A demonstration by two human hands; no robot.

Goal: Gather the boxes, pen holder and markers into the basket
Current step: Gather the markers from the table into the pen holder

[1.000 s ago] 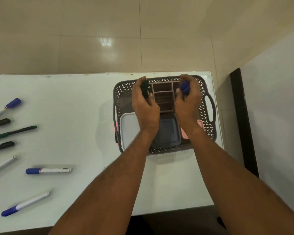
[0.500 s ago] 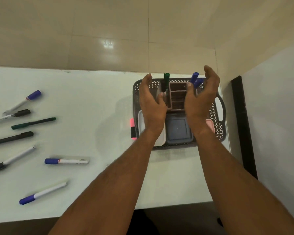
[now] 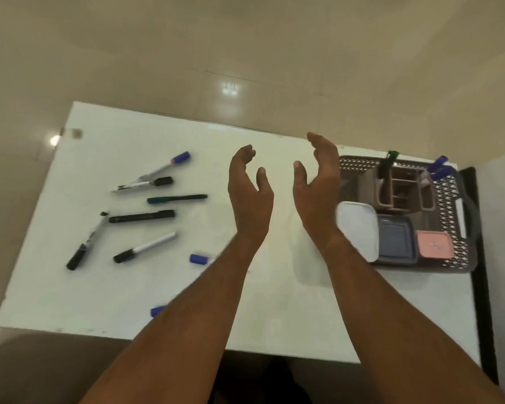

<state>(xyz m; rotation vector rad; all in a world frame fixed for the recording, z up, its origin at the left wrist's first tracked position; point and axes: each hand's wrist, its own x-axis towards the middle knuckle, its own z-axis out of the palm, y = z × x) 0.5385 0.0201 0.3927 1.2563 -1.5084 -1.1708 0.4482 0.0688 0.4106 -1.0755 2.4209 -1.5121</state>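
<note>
Above table (image 3: pixel 274 301): left grip (image 3: pixel 250 191), right grip (image 3: pixel 318 182) open, empty; markers (image 3: pixel 142 216) left, basket (image 3: pixel 449 193) right, seemingly untouched.

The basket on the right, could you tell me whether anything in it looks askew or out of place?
Slightly: the white box sticks out over the basket rim at its left side instead of lying flat like the grey box and pink box. Nothing looks spilled or damaged.

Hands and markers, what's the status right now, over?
Left hand and right hand open, empty, above the table. Basket holds three boxes and pen holder. Markers loose at left, including black marker. Path clear.
</note>
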